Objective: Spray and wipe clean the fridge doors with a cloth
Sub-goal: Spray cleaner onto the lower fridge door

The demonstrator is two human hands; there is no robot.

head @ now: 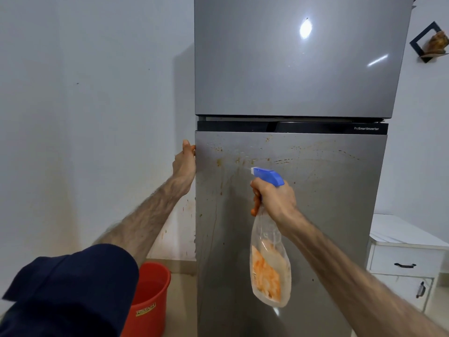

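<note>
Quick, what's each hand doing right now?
Left hand: grips the lower fridge door's left edge.
Right hand: holds the spray bottle, fingers on its trigger.

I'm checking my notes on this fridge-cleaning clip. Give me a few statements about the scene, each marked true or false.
1. The right hand grips the spray bottle. True.
2. The upper door carries the orange splatter. False: the stains are on the lower door.
3. The left hand holds a cloth. False: it grips the lower door's left edge.
4. A red bucket stands left of the fridge. True.
</note>
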